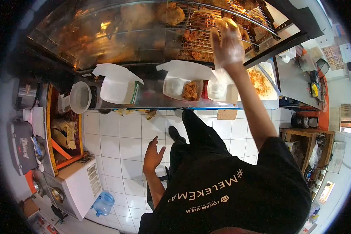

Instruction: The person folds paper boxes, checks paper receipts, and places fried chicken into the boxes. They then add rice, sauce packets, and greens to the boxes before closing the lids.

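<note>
My right hand (228, 46), in a clear plastic glove, reaches into the glass-fronted warming cabinet (101, 39). Its fingers are stretched out with the thumb apart, over a wire rack (200, 31) bearing fried chicken pieces (193, 36). Motion and glare blur the fingertips. Below the cabinet, a white paper box (186, 69) holds rice and a piece of fried chicken (190, 91). Beside it, under my right forearm, another box (232, 93) contains rice (217, 89). An open box (119, 89) stands further left. My left hand (153, 156) is bare, low over the floor, fingers apart and holding nothing.
A translucent tub (80, 97) stands at the counter's left end. To the right is a tray (274, 93) with orange crumbs. Steel counter edge (152, 105) runs before me. A white cabinet (72, 191) and a blue water jug (103, 203) occupy the left floor; wooden shelves (310, 146) stand right.
</note>
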Demonstrator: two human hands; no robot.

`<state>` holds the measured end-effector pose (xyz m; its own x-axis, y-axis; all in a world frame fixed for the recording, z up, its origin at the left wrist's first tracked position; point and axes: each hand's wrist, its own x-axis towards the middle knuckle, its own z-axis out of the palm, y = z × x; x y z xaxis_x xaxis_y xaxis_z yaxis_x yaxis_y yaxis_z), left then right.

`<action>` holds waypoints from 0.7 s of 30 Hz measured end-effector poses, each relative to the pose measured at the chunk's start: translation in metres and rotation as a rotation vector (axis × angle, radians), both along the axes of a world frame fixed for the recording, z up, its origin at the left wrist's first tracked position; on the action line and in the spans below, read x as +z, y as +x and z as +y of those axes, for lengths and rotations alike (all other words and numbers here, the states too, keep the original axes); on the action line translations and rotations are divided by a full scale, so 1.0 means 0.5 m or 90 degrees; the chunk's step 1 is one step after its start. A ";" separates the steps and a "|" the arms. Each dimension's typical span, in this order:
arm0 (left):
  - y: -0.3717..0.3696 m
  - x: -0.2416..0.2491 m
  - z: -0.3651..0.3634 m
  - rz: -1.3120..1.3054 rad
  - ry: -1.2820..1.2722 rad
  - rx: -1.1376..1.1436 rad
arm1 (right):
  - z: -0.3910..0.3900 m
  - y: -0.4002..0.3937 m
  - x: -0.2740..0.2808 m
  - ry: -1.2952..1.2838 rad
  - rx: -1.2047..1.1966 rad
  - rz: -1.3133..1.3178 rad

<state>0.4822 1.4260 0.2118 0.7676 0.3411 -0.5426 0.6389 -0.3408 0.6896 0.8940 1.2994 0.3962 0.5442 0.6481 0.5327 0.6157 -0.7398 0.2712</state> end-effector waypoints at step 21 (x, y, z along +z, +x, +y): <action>-0.054 -0.056 0.027 0.028 0.005 0.056 | 0.097 0.115 -0.031 -0.121 -0.246 0.182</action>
